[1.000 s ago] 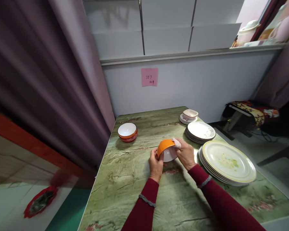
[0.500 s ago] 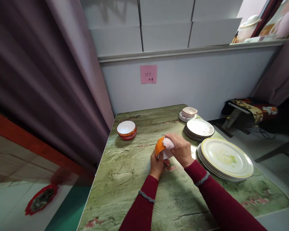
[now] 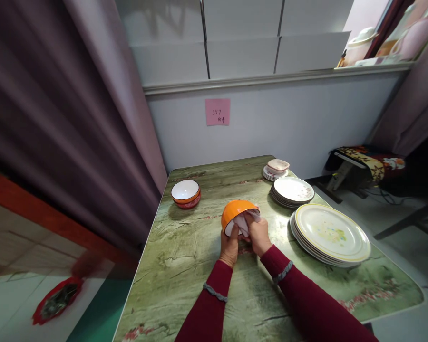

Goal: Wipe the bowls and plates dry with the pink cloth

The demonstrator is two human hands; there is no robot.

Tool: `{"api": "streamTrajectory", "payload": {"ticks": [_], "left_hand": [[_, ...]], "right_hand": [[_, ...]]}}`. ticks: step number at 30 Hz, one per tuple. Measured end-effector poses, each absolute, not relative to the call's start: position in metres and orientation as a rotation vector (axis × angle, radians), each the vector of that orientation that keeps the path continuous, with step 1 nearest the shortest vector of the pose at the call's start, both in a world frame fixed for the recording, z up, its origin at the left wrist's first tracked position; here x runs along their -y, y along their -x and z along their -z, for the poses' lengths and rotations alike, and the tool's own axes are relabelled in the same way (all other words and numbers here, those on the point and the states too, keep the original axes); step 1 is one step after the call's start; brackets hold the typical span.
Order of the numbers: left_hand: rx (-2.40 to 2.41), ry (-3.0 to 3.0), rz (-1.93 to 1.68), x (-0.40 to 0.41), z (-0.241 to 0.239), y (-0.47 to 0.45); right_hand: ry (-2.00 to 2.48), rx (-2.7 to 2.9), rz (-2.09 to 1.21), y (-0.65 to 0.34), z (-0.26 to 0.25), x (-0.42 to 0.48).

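An orange bowl (image 3: 237, 208) with a white inside is tilted on its side above the table, its opening toward me. My left hand (image 3: 229, 246) is closed on its lower rim, the thumb over the edge. Inside the bowl, my right hand (image 3: 258, 233) presses a pale cloth (image 3: 241, 223) against the white surface; its fingers are partly hidden by the cloth and bowl. To the left, a white-lined orange bowl (image 3: 185, 191) rests on a red bowl (image 3: 189, 204), apart from both hands.
Along the table's (image 3: 185, 256) right side stand large yellow-rimmed plates (image 3: 333, 232), dark-rimmed plates (image 3: 294, 190), and small plates (image 3: 270, 175) topped by a squarish dish (image 3: 278, 165). A pink note (image 3: 217, 112) is on the wall. A stool (image 3: 349, 161) stands at right.
My right hand and the cloth have moved from the bowl's upper rim down into its inside. The bowl has turned, so more of its orange outside faces up.
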State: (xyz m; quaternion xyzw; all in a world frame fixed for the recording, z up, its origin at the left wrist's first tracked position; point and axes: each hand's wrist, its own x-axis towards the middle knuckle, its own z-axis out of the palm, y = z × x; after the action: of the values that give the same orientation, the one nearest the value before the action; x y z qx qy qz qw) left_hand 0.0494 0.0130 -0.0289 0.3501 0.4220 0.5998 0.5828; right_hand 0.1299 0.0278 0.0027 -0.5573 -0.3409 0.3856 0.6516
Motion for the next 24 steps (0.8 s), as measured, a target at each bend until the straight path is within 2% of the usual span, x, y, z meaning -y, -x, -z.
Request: {"api": "streamTrajectory", "payload": {"ticks": [5, 10, 12, 16, 18, 21, 24], "left_hand": [[-1.03, -0.874, -1.309, -0.012, 0.027, -0.053], [-1.011, -0.976, -1.253, -0.011, 0.02, -0.049], [-1.0, -1.032, -1.288, -0.011, 0.018, -0.046], [-1.028, -1.15, -1.247, -0.01, 0.015, -0.045], [-1.111, -1.166, -1.234, -0.008, 0.016, -0.047], [-1.242, -1.085, -1.257, -0.006, 0.019, -0.049], [-1.251, -0.973, -1.29, -0.008, 0.021, -0.048]], "right_hand": [[1.314, 0.773, -0.924, -0.135, 0.004, -0.027], [1.362, 0.929, -0.77, -0.176, -0.015, -0.036], [1.367, 1.128, -0.625, -0.192, -0.032, -0.037], [1.261, 1.975, 0.213, -0.201, -0.068, -0.034], [1.132, 2.183, 0.481, -0.193, -0.079, -0.031], [0.995, 2.304, 0.628, -0.179, -0.084, -0.031], [1.011, 2.296, 0.539, -0.172, -0.08, -0.036]]}}
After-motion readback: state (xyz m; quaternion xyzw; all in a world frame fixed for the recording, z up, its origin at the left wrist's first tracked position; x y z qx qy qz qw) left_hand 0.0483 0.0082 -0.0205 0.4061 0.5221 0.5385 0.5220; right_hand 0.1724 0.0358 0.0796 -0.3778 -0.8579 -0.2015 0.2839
